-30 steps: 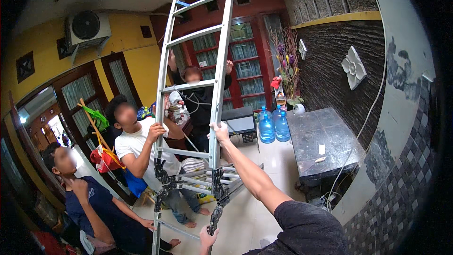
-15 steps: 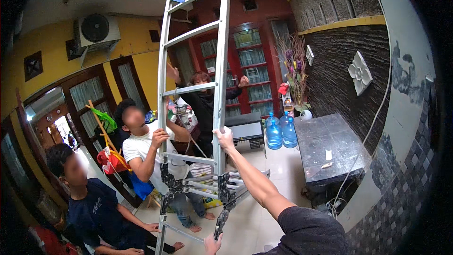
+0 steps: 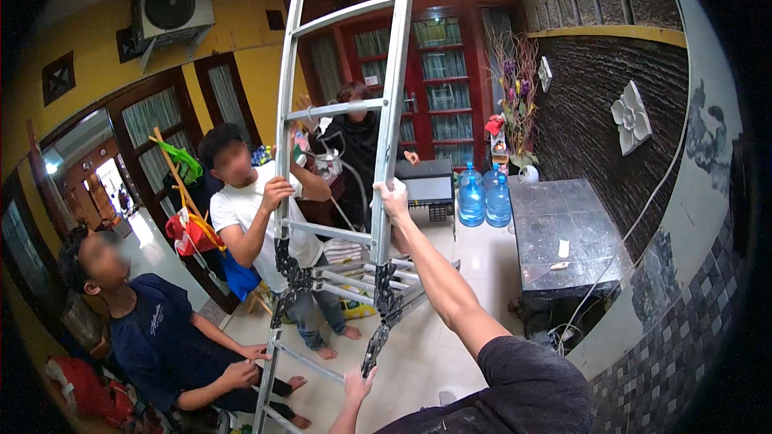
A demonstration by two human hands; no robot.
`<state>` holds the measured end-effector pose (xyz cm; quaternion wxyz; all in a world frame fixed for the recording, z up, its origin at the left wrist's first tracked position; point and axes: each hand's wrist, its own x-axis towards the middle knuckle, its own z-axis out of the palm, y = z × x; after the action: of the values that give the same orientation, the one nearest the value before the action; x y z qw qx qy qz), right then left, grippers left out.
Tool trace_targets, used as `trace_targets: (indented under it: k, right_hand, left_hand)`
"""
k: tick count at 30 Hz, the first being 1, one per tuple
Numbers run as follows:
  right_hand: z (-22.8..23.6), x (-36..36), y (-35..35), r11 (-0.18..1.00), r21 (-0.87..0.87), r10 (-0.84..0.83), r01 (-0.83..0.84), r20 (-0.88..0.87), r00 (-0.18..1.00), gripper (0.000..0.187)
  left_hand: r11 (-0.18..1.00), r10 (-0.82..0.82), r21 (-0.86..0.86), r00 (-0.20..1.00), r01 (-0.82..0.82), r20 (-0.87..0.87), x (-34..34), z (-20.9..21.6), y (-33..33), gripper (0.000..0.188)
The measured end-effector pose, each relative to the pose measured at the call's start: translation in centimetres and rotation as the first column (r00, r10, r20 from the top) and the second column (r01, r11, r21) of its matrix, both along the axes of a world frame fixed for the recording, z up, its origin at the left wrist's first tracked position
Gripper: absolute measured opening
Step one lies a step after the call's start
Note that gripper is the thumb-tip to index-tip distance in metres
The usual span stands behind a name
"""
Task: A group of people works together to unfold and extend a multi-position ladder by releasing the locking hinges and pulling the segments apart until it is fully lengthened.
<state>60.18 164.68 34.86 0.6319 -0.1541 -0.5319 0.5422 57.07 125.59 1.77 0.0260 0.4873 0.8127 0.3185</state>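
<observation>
A folding aluminium ladder (image 3: 340, 112) with black hinges (image 3: 386, 296) stands upright in front of me, its top past the upper edge. My right hand (image 3: 392, 198), arm stretched out, is closed round its right rail above the hinge. Lower down, my left hand (image 3: 358, 386) is closed on the lower right rail just below the hinge; its fingers are partly hidden. Another section of rungs (image 3: 354, 280) folds away behind the hinges. A person in a white shirt (image 3: 241, 205) grips the left rail. Someone in a navy shirt (image 3: 157, 337) has a hand at the lower left rail.
A person in black (image 3: 354, 149) stands behind the ladder. Blue water bottles (image 3: 472, 201) and a dark tiled table (image 3: 567, 217) are at the right, with a loose cable (image 3: 599, 293). Bags hang on a wooden rack (image 3: 183, 185) at the left. An air-conditioner unit (image 3: 173, 14) sits high on the wall.
The ladder and my right hand sit slightly further right and higher in view. The person in black has lowered a raised hand. The navy-shirted person has shifted left, head tilted up.
</observation>
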Motion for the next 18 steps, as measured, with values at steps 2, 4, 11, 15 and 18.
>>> trace_targets:
  k: [2,4,11,15,18]
  right_hand:
    - [-0.12,-0.08,0.17,0.999,0.034,-0.005,0.005,-0.015,1.0,0.019]
    - [-0.14,-0.18,0.3,0.999,0.035,0.019,-0.018,-0.016,1.0,0.016]
    - [-0.18,-0.3,0.37,0.999,0.011,0.048,-0.047,-0.042,0.998,0.015]
    - [-0.2,-0.53,0.78,0.999,-0.019,-0.032,0.032,0.008,0.999,0.019]
    - [-0.41,-0.55,0.89,0.999,0.024,-0.043,0.043,-0.002,0.999,0.02]
  left_hand:
    - [1.0,-0.012,0.025,0.999,0.011,0.035,0.0,0.12,0.0,0.048]
    - [1.0,-0.003,-0.014,0.999,0.004,0.048,-0.02,0.26,-0.04,0.046]
    - [1.0,-0.014,0.019,0.999,0.013,0.044,-0.06,0.46,0.05,0.045]
    - [0.999,-0.037,0.02,0.997,0.036,0.064,-0.1,0.63,0.06,0.037]
    - [0.996,-0.053,0.07,0.997,0.049,0.054,-0.01,0.91,0.02,0.033]
